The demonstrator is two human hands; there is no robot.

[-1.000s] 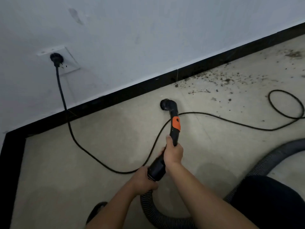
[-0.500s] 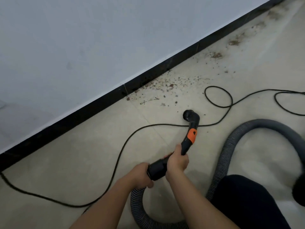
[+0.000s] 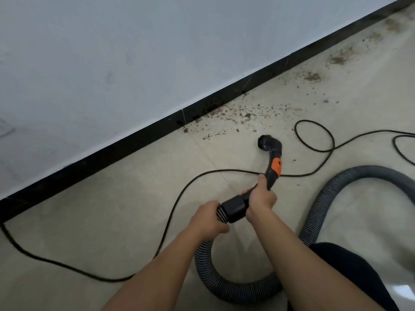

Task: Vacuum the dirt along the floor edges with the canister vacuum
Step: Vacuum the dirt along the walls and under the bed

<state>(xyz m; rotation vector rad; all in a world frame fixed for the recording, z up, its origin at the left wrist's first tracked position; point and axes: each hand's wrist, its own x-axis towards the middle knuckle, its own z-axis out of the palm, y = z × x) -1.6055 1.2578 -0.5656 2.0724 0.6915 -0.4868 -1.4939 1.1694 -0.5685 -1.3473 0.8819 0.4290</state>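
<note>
A black vacuum nozzle (image 3: 268,145) with an orange band sits just above the pale tile floor, its round mouth facing the wall. My right hand (image 3: 261,199) grips the nozzle's black handle below the orange band. My left hand (image 3: 207,217) grips the ribbed grey hose (image 3: 224,286) where it joins the handle's cuff. Brown dirt crumbs (image 3: 241,115) lie scattered along the black baseboard (image 3: 139,140), just beyond the nozzle, and more dirt patches (image 3: 336,60) run toward the far right corner.
A thin black power cord (image 3: 179,196) snakes across the floor under the nozzle and loops at the right (image 3: 314,135). The hose curves in a big arc at the right (image 3: 368,173). A dark-clothed knee (image 3: 350,265) fills the lower right.
The view and the nozzle have shifted right along the wall, away from the wall socket and toward the dirt. Both hands keep their hold on the handle and hose.
</note>
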